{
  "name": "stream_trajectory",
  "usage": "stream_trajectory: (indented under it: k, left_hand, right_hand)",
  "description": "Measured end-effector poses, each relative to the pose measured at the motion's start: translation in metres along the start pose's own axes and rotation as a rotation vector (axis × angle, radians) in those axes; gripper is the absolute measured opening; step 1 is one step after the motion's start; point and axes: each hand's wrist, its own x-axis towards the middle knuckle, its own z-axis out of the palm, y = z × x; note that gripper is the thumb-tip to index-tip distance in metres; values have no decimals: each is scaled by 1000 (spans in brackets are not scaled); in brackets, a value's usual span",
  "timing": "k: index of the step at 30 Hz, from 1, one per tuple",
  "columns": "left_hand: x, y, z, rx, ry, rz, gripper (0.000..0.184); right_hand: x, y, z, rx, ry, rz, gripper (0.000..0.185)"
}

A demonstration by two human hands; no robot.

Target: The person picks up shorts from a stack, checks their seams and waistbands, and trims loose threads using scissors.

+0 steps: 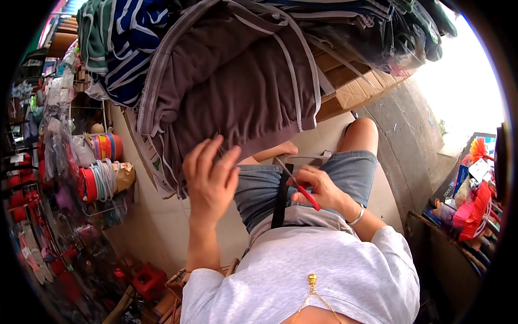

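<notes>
Brown garments (pixel 237 86) with white trim are heaped in front of me, their ribbed lower edge hanging toward my lap. Next to that edge, my left hand (pixel 209 175) is raised with its fingers spread; whether the fingertips touch the cloth I cannot tell. Over my lap my right hand (pixel 319 186) is closed on red-handled scissors (pixel 307 197). Their metal blades point up and to the left, away from my body. A black strap (pixel 281 200) runs down between my legs beside the right hand.
Blue striped garments (pixel 132 48) lie left of the brown heap. Plastic-wrapped clothes (pixel 388 40) rest above a cardboard box (pixel 369 89). Hanging goods and rolls of cord (pixel 105 181) crowd the left side. A box of red items (pixel 475 210) stands at right.
</notes>
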Motion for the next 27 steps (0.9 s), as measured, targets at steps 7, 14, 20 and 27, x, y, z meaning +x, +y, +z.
stream_trajectory:
  k: [7,14,20,27]
  left_hand:
    - [13,-33,0,-102,-21,19,29]
    - [32,-43,-14,-548,-133,-300,17]
    - [42,-65,-21,-730,-231,-300,23]
    - [52,-85,-17,-1056,-300,-332,25]
  right_hand:
    - [46,-30,-32,-459,647,-487,43]
    - [81,-76,-39,-424,772,-353,50]
    - [88,-88,-43,-399,759,-76,48]
    - [81,-110,-42,-525,504,33,37]
